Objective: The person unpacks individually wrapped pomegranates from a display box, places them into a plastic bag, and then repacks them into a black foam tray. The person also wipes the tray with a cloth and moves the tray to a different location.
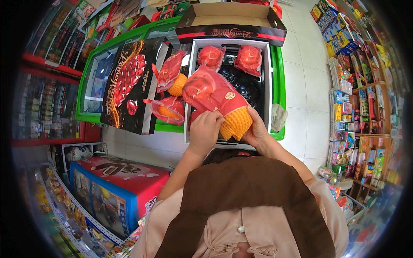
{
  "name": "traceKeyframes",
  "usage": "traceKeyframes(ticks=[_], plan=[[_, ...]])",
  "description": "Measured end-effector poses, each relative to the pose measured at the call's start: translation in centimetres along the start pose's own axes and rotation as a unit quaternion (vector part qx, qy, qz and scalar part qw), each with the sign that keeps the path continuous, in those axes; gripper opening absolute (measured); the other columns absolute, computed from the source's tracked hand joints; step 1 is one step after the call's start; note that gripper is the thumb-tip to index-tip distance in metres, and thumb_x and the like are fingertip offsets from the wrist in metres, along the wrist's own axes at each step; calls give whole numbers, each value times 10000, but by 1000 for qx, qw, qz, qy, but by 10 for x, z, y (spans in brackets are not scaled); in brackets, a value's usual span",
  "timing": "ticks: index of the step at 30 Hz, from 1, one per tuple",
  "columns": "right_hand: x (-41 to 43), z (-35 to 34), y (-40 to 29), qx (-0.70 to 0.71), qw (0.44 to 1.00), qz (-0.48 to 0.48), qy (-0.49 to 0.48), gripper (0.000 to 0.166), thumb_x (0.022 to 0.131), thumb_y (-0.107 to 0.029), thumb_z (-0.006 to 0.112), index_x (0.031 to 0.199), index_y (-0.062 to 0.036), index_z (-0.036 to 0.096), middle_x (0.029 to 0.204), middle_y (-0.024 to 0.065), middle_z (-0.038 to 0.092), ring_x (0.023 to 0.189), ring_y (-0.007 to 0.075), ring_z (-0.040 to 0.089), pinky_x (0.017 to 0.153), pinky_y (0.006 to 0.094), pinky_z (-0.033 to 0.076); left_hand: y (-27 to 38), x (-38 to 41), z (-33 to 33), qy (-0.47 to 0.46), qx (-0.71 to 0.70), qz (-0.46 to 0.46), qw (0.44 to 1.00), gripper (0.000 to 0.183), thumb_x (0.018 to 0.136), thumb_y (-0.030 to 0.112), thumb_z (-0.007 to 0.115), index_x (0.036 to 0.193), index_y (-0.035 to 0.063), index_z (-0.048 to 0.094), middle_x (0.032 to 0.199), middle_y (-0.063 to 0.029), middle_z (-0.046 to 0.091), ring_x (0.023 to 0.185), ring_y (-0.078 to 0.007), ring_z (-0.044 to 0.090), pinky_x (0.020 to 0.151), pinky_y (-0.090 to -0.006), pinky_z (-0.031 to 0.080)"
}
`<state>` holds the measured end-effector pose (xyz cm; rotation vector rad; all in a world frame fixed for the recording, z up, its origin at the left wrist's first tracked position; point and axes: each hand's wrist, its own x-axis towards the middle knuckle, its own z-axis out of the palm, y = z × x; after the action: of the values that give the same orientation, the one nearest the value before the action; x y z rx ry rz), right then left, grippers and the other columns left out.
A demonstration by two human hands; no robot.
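A red printed plastic bag (209,85) lies over the near left part of an open gift box (267,87), with a yellow foam net sleeve (237,124) at its mouth. My left hand (206,129) pinches the bag's edge beside the sleeve. My right hand (256,127) holds the sleeve and bag from the right side. Two bagged red fruits, one at left (211,57) and one at right (249,59), sit at the box's far end on a black moulded tray (242,80). Left of the box lie more red bags, an upper one (171,69) and a lower one (169,111), both with yellow foam nets.
A black pomegranate-printed box part (129,87) lies at left on a green-rimmed chest freezer (96,54). Another open carton (230,30) stands beyond the gift box. A whitish cloth (279,116) rests on the right rim. A red-topped freezer (129,174) and stocked shelves (371,85) flank the floor.
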<state>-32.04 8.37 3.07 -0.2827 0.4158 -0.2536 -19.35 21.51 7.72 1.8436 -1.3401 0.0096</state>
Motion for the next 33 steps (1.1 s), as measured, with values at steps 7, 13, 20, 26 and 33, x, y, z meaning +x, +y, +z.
traceKeyframes(ticks=[7, 13, 20, 26, 33], plan=[[1, 9, -8, -24, 998, 22, 53, 575, 943, -435, 549, 1365, -60, 435, 1332, 132, 550, 1189, 277, 576, 991, 461, 488, 13, 1, 17, 42, 45, 25, 998, 85, 868, 87, 628, 888, 40, 560, 801, -120, 577, 739, -337, 586, 634, -417, 477], [-1, 5, -25, -114, 991, 44, 50, 559, 929, -499, 555, 1286, -77, 470, 1225, 109, 588, 1038, 247, 648, 893, 421, 533, -4, 10, 18, 63, 22, -76, 995, 107, 936, 136, 568, 907, 40, 529, 821, -126, 571, 768, -358, 582, 650, -426, 458], [1, -8, -36, -277, 951, 41, 131, 466, 968, -534, 480, 1157, -109, 488, 923, 51, 610, 699, 144, 618, 577, 265, 483, -10, 5, 30, 78, -50, -121, 988, 73, 936, 87, 539, 904, 22, 529, 839, -139, 566, 775, -337, 571, 678, -391, 454], [10, -30, -28, -334, 933, -54, 121, 299, 1036, -360, 409, 973, -89, 519, 716, 22, 570, 511, 96, 530, 438, 211, 392, -26, 2, 33, 58, -106, -144, 982, 50, 951, 49, 521, 918, 12, 528, 828, -82, 545, 799, -204, 550, 738, -307, 450], [16, -18, -29, -480, 851, -174, 120, 304, 1038, -265, 451, 804, -81, 511, 637, -13, 491, 457, 70, 445, 412, 222, 368, -51, -6, 32, 79, -185, -244, 949, 58, 920, 42, 538, 875, 4, 536, 815, -108, 560, 763, -243, 556, 687, -325, 450]])
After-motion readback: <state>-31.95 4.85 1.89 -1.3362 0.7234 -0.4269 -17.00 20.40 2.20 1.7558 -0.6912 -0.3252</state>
